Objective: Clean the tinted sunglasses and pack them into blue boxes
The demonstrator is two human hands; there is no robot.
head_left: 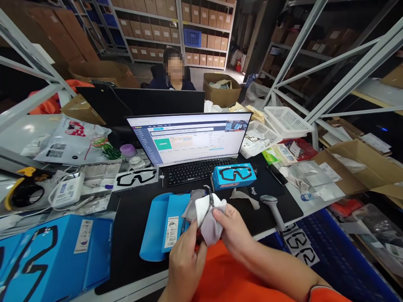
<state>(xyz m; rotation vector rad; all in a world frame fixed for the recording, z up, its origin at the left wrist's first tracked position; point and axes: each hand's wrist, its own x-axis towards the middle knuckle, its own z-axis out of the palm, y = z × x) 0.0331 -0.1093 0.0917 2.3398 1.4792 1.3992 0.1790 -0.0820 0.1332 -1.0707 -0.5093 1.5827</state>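
Note:
Over the front edge of the black desk mat (132, 218), both my hands are closed on a pair of dark-framed glasses (208, 205) wrapped in a white cloth (209, 220). My left hand (185, 260) grips the glasses from below. My right hand (231, 228) pinches the white cloth against the lens. Just left of my hands lies a blue flat case (155, 228) with a blue labelled card (173, 226) on it. Behind them stands a small blue glasses box (233, 176) in front of the keyboard (197, 170).
A monitor (189, 136) stands behind the keyboard. A barcode scanner (272, 205) lies to the right, large blue boxes (53, 256) at the left front, white baskets (277, 121) and an open cardboard box (355, 161) to the right. A person sits behind the far monitor (141, 102).

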